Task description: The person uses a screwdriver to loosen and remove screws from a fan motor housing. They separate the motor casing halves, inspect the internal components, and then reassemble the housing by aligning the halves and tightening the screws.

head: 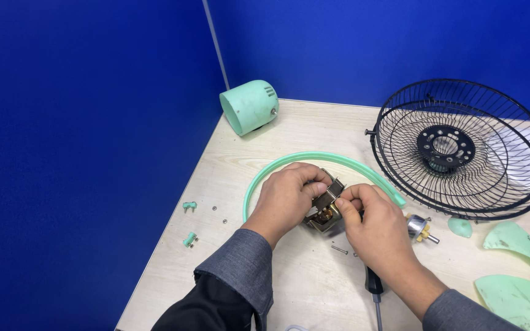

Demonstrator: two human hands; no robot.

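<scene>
Head view looks down on a pale wooden tabletop (314, 288) set against blue partition walls, where both hands meet near its middle over a small metal motor block (324, 211) with copper windings showing inside. Left hand (286, 199) curls around the block's left and top side, fingers closed on it; right hand (372, 224) pinches the block's right side between thumb and fingertips, so both hands grip the same part just above the surface. Around the hands curves a mint-green plastic ring (314, 158), open toward the near edge. A mint-green cylindrical housing (249, 107) lies on its side at the far left corner. A black wire fan guard (458, 147) stands tilted near the far right edge, with mint-green fan blades (516, 270) lying at the near right corner. Just right of the right hand rests a small silver shaft piece (418, 227). Two small green clips (189, 222) lie near the left edge, with tiny screws (219, 214) between them and the ring. A screwdriver (374, 288) with a black handle lies under the right wrist, near the front edge.
</scene>
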